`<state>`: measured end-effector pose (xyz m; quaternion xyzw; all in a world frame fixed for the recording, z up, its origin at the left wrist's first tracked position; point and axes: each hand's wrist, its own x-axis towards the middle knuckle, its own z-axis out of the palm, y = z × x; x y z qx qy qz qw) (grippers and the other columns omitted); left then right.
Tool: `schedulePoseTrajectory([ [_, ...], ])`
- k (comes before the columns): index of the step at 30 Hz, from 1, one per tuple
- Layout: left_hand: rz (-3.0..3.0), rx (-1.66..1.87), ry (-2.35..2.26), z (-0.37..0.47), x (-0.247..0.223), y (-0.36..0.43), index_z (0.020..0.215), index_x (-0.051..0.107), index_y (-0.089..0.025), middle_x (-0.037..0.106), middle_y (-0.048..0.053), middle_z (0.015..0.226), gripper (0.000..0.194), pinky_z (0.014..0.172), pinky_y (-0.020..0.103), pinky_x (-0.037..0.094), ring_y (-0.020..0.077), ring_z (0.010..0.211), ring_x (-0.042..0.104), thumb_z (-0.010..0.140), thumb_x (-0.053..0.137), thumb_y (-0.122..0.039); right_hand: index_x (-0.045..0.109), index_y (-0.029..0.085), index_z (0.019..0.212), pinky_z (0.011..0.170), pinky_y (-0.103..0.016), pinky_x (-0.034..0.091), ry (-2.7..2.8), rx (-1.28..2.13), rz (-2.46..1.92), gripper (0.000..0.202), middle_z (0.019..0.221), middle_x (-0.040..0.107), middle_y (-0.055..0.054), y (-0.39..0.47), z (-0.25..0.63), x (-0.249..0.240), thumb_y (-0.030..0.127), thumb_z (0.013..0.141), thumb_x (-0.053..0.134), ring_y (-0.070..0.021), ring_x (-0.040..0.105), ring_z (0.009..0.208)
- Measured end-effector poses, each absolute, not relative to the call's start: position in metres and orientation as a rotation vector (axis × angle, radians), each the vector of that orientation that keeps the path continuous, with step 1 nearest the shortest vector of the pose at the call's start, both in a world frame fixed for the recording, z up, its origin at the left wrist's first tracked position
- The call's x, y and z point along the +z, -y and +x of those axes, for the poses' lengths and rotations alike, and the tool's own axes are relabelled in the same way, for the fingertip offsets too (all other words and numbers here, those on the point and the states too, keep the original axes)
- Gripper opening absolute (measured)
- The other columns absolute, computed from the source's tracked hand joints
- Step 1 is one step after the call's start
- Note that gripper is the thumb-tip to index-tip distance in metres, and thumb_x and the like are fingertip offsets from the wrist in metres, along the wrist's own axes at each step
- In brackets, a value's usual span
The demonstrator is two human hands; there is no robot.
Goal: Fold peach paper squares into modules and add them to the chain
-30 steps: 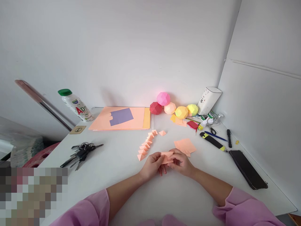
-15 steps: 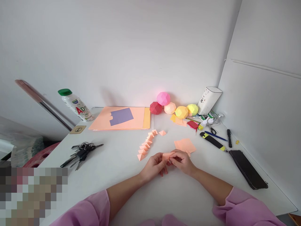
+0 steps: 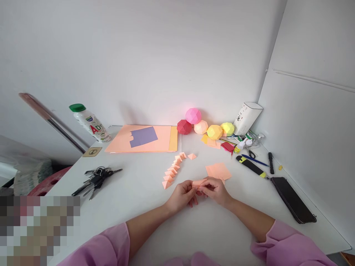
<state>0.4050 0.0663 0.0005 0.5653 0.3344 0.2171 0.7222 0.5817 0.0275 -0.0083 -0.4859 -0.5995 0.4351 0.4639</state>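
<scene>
Between both hands, near the middle of the table, is a small folded piece of peach paper [image 3: 199,183]. My left hand [image 3: 183,194] pinches its left side, and my right hand [image 3: 215,189] pinches its right side. Just behind my right hand lie loose peach paper squares [image 3: 219,170]. A slanting row of folded peach paper pieces [image 3: 171,171] stands to the left and behind, with a single folded piece [image 3: 192,156] beside its far end.
Faceted paper balls [image 3: 200,127] sit by the wall near a white box [image 3: 247,118]. Large paper sheets [image 3: 119,142], keys [image 3: 98,180] and a bottle [image 3: 90,123] are left. A cutter [image 3: 251,166], pen [image 3: 255,160] and phone [image 3: 292,199] lie right.
The paper between my fingers has tipped slightly, its upper edge now lying a little differently. Both hands have stayed nearly in place.
</scene>
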Motion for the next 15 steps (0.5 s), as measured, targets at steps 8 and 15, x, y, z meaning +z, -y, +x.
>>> schedulePoseTrajectory([
  [8, 1.194, 0.520, -0.706, 0.404, 0.000, -0.067, 0.086, 0.052, -0.017, 0.067, 0.005, 0.085, 0.037, 0.044, 0.022, 0.043, 0.0113, 0.052, 0.059, 0.079, 0.052, -0.053, 0.038, 0.022, 0.097, 0.049, -0.022, 0.045, 1.304, 1.202, -1.182, 0.033, 0.081, 0.055, 0.000, -0.028, 0.581, -0.010, 0.034, 0.077, 0.063, -0.0115, 0.056, 0.062],
  [15, 1.178, 0.552, -0.688, 0.403, 0.003, -0.068, 0.085, 0.053, -0.016, 0.068, 0.006, 0.083, 0.038, 0.043, 0.022, 0.042, 0.0113, 0.050, 0.059, 0.080, 0.051, -0.053, 0.053, 0.016, 0.084, 0.053, -0.023, 0.040, 1.508, 1.284, -1.183, 0.024, 0.074, 0.052, -0.001, -0.030, 0.582, 0.001, 0.041, 0.084, 0.054, -0.0102, 0.048, 0.060],
])
